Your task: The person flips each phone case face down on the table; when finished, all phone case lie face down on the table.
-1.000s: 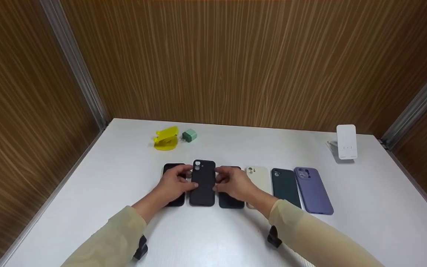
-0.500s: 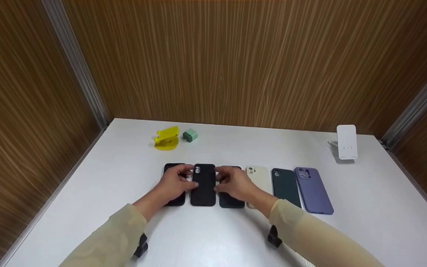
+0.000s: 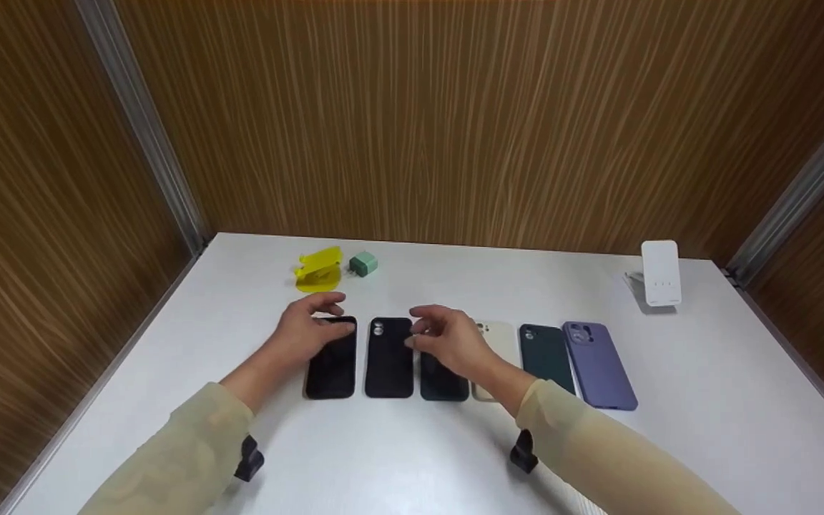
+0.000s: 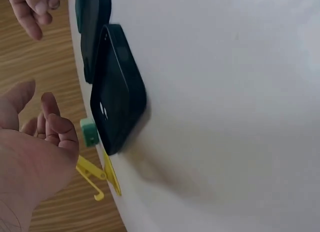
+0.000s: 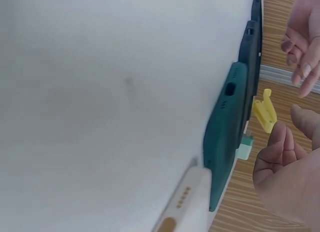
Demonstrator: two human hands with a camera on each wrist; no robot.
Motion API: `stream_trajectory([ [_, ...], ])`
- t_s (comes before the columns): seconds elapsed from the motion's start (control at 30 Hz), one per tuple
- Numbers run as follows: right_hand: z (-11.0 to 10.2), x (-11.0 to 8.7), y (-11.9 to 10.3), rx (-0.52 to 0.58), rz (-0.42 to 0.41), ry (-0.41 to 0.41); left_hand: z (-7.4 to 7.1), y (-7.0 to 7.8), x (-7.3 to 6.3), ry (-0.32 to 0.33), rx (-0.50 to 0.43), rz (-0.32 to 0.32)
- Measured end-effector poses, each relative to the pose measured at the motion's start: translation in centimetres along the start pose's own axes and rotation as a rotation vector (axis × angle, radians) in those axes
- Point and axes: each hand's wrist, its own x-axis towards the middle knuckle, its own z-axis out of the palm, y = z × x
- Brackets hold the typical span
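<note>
Phone cases lie in a row on the white table. My left hand (image 3: 305,332) hovers over the upper end of the leftmost black case (image 3: 331,368), fingers apart and holding nothing. That case lies hollow side up in the left wrist view, with a camera cutout showing. Beside it, the second black phone case (image 3: 389,365) lies flat, back up. My right hand (image 3: 451,340) hangs loosely curled above the dark green case (image 3: 444,379), near the second case's upper right edge. In the right wrist view, nothing shows between my right hand's fingers (image 5: 280,149).
Farther right lie a cream case (image 3: 499,343), a green case (image 3: 546,350) and a purple case (image 3: 601,368). Behind the row stand a yellow phone stand (image 3: 320,268), a mint-green charger plug (image 3: 363,263) and, at right, a white stand (image 3: 661,272). Wood-patterned panels (image 3: 419,121) enclose the table.
The second black case has been lowered flat, then let go. My left hand has moved left and away, over the leftmost case. My right hand has lifted slightly off the second case's edge.
</note>
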Motion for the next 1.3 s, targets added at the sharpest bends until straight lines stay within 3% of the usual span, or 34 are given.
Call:
stream_trajectory([
  [0.33,2.6,0.7,-0.8,0.036,-0.018,-0.024,-2.6,-2.5,-0.2,0.003,0.041,-0.061],
  [0.57,5.0,1.3,-1.2,0.001,-0.074,-0.05,-2.5,-4.4,-0.6,0.009,-0.009,-0.09],
  [0.73,6.3,1.9,-1.5,-0.026,-0.055,-0.066,-2.2,-5.5,-0.9,0.027,-0.005,-0.078],
  [1.3,7.7,2.8,-0.7,-0.119,-0.024,-0.143,-2.6,-6.2,-0.8,-0.009,0.026,-0.067],
])
